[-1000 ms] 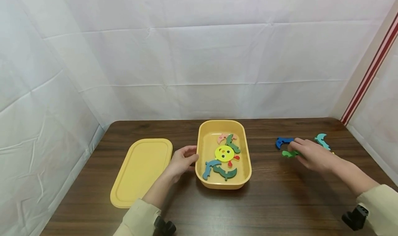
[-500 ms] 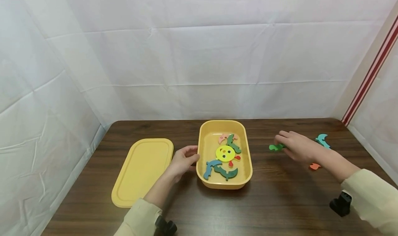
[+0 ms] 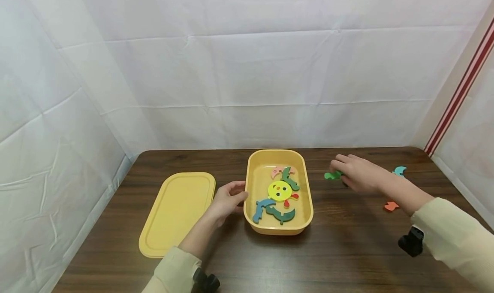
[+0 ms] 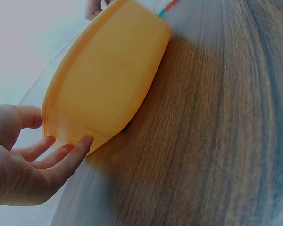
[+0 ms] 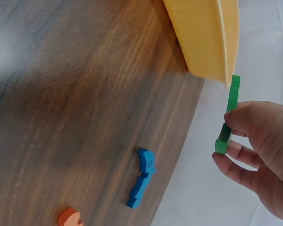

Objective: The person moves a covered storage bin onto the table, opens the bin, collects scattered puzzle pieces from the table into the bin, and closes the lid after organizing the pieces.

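Note:
My right hand (image 3: 356, 173) pinches a bright green wavy-edged toy piece (image 3: 333, 175) between thumb and fingers, raised above the table to the right of the yellow box (image 3: 262, 165). The right wrist view shows this green piece (image 5: 233, 96) edge-on, overlapping the box's rim. At the box's left side, my left hand (image 3: 225, 202) touches the outer wall with extended fingertips, thumb by the rim. Inside the box lie a yellow round face piece (image 3: 279, 191), a blue piece (image 3: 262, 208), two dark green pieces (image 3: 280, 215), a pink piece (image 3: 275, 171) and red parts (image 3: 286, 203).
A yellow lid (image 3: 179, 215) lies flat left of the box on the dark wooden table (image 3: 328, 258). To the right are a turquoise piece (image 3: 399, 170) and an orange piece (image 3: 391, 206). A blue piece (image 5: 142, 178) shows in the right wrist view. White cloth (image 3: 247, 70) hangs behind.
My right hand has lifted the bright green piece and carried it left toward the box, uncovering the orange piece. My left hand has stayed at the box's side.

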{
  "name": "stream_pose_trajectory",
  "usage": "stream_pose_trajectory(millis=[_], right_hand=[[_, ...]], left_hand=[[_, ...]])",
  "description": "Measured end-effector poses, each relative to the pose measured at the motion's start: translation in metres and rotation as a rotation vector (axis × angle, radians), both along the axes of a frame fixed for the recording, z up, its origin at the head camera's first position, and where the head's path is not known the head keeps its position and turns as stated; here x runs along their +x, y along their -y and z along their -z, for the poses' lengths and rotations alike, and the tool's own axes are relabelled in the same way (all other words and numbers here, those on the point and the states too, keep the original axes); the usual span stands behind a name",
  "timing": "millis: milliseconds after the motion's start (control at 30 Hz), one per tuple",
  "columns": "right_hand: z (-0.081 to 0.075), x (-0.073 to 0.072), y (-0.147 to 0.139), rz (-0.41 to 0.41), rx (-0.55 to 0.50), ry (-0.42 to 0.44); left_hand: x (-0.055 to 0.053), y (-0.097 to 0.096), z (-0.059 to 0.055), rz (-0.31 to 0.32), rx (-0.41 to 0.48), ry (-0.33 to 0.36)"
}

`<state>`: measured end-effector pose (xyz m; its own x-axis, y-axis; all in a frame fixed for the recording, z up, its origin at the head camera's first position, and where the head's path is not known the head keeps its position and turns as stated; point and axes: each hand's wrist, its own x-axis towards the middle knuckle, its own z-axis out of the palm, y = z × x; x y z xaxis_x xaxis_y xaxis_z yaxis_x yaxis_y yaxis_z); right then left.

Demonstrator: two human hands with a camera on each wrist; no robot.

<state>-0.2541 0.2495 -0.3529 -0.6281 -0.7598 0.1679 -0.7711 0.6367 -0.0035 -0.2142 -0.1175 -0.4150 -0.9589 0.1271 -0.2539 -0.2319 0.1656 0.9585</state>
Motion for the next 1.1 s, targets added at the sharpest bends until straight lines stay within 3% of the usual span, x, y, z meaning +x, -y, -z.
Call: stream_pose_trajectory(millis=[567, 1100], right_hand=[[-0.003, -0.016, 0.031, -0.052, -0.020, 0.028], [-0.005, -0.024, 0.054, 0.006, 0.023, 0.066]], left_hand=[[0.000, -0.002, -0.001, -0.005, -0.002, 0.006], [-0.002, -0.004, 0.002, 0.012, 0.023, 0.001]])
